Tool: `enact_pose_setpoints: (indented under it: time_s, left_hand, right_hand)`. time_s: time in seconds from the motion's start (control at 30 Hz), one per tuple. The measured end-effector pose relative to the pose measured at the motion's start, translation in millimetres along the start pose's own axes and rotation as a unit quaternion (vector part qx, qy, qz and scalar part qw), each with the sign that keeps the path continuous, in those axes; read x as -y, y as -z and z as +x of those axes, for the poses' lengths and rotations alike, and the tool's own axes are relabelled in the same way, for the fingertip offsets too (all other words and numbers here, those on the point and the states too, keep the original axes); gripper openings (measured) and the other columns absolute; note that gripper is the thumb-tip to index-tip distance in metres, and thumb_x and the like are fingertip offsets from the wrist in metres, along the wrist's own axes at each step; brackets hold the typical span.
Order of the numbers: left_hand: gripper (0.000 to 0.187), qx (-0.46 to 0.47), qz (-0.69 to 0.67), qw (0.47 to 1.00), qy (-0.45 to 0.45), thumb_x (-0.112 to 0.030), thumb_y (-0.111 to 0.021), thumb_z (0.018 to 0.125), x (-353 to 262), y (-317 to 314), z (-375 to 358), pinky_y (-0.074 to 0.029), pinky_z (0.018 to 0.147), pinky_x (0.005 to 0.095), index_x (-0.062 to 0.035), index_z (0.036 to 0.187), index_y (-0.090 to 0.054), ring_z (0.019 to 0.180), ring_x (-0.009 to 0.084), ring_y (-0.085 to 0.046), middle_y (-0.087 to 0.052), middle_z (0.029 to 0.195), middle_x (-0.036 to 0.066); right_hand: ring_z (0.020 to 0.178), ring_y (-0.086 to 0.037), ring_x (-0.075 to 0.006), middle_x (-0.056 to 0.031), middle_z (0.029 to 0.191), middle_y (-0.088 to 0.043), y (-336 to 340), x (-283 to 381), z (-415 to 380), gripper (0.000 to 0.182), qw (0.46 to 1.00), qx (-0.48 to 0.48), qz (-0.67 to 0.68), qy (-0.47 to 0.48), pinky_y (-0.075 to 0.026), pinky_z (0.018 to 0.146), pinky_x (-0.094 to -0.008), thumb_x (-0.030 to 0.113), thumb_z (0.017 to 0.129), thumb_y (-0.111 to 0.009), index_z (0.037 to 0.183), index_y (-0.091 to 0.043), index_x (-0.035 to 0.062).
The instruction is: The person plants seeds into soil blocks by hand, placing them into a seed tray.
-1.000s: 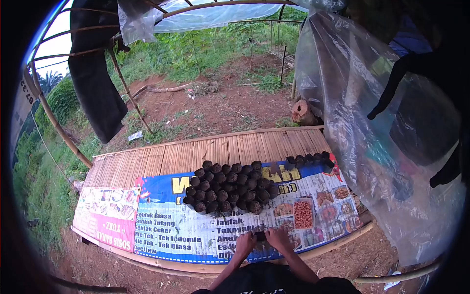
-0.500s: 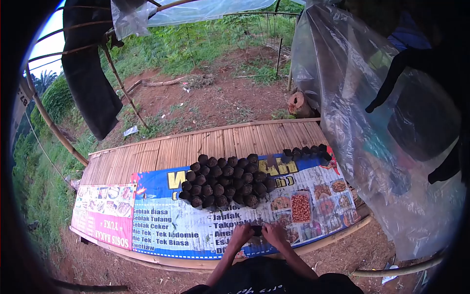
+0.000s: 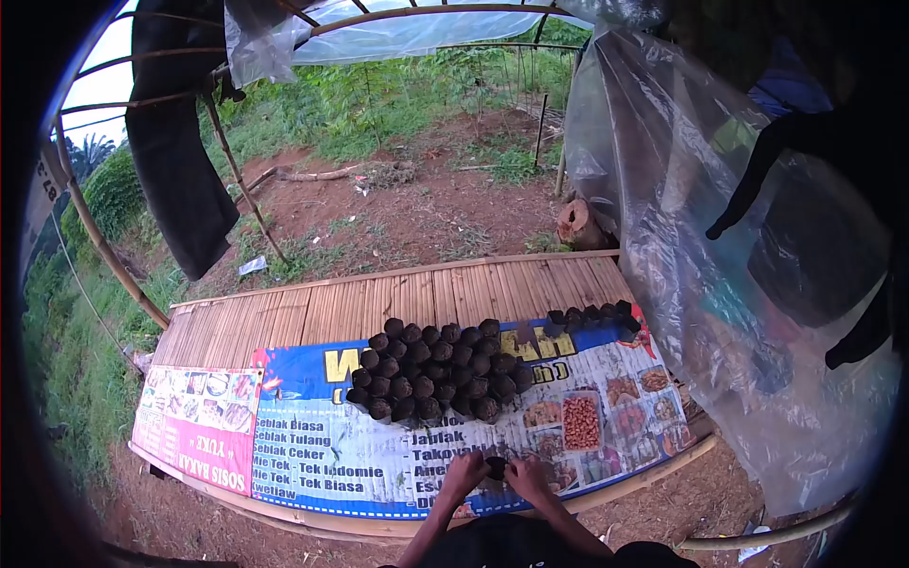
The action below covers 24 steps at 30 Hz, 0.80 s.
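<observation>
Between my two hands, near the front edge of the bamboo table, is a small black plastic seedling bag. My left hand grips its left side and my right hand grips its right side. The opening of the bag looks dark; what is inside I cannot make out. Just beyond my hands stands a cluster of several black seedling bags, packed close together and filled with dark soil. A clear plastic tray of reddish-brown seeds lies to the right of the cluster.
A printed banner covers much of the bamboo table. Several more black bags stand in a group at the back right. Clear plastic sheeting hangs on the right, and a cut log lies behind the table.
The camera view has tilted up slightly, so the table sits lower in the frame. The black bag between my hands now shows more of its dark, rounded opening.
</observation>
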<state>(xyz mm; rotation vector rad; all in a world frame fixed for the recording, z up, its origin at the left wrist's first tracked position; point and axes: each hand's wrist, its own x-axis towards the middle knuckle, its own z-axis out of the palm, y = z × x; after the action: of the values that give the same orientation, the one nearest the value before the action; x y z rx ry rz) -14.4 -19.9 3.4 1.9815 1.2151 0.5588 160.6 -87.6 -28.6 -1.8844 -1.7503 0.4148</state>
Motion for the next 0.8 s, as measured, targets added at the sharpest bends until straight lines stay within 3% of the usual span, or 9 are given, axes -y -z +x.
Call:
enact_pose_setpoints:
  time_s: [0.2, 0.43, 0.5, 0.63, 0.7, 0.8]
  left_hand:
    - [0.024, 0.025, -0.012, 1.000, -0.003, -0.021, -0.066, 0.073, 14, -7, 2, -0.049, 0.062, 0.0466, 0.0014, 0.078, -0.059, 0.068, 0.0405, -0.062, -0.061, 0.070, 0.022]
    - [0.025, 0.037, -0.033, 0.999, -0.003, -0.021, -0.066, 0.073, 12, -7, 2, -0.048, 0.061, 0.0454, 0.0022, 0.078, -0.059, 0.067, 0.0391, -0.062, -0.060, 0.068, 0.023]
    - [0.024, 0.034, -0.024, 0.999, -0.030, -0.020, -0.066, 0.074, 8, -4, 8, -0.048, 0.060, 0.0453, 0.0024, 0.078, -0.058, 0.067, 0.0391, -0.062, -0.060, 0.069, 0.023]
    - [0.021, 0.024, -0.039, 0.999, -0.012, -0.018, -0.064, 0.075, 9, -10, -6, -0.049, 0.059, 0.0427, 0.0009, 0.082, -0.060, 0.068, 0.0361, -0.064, -0.063, 0.072, 0.019]
    - [0.025, 0.003, -0.044, 0.999, -0.018, -0.022, -0.066, 0.078, 10, -14, -7, -0.049, 0.059, 0.0453, 0.0025, 0.078, -0.060, 0.067, 0.0390, -0.063, -0.061, 0.067, 0.022]
    - [0.033, -0.045, -0.035, 0.998, 0.013, -0.032, -0.065, 0.082, 0, -13, -14, -0.050, 0.060, 0.0454, 0.0016, 0.078, -0.062, 0.066, 0.0389, -0.064, -0.062, 0.066, 0.022]
  right_hand:
    - [0.067, -0.058, -0.0403, -0.0212, 0.063, -0.058, -3, -4, 4, 0.022, 0.999, -0.020, 0.029, -0.011, -0.047, 0.064, -0.0487, 0.025, 0.078, -0.062, 0.075, -0.063, 0.0037]
    - [0.071, -0.057, -0.0404, -0.0215, 0.065, -0.058, 1, -2, -8, 0.023, 0.999, 0.004, -0.004, -0.048, -0.047, 0.066, -0.0500, 0.028, 0.077, -0.063, 0.074, -0.063, 0.0048]
    - [0.069, -0.058, -0.0410, -0.0260, 0.073, -0.057, 1, -5, -6, 0.022, 1.000, 0.005, 0.002, -0.030, -0.047, 0.062, -0.0500, 0.027, 0.079, -0.062, 0.076, -0.064, 0.0054]
    - [0.068, -0.058, -0.0414, -0.0245, 0.068, -0.058, 23, 17, -8, 0.023, 1.000, -0.006, 0.005, -0.012, -0.047, 0.062, -0.0498, 0.027, 0.079, -0.062, 0.075, -0.063, 0.0040]
    - [0.065, -0.059, -0.0402, -0.0210, 0.063, -0.059, 4, 0, -11, 0.026, 0.998, 0.037, 0.036, -0.033, -0.047, 0.061, -0.0487, 0.028, 0.081, -0.061, 0.073, -0.062, 0.0040]
    - [0.063, -0.060, -0.0381, -0.0181, 0.061, -0.060, 6, 2, -14, 0.029, 0.998, -0.003, 0.046, -0.047, -0.048, 0.061, -0.0475, 0.031, 0.082, -0.060, 0.072, -0.063, 0.0048]
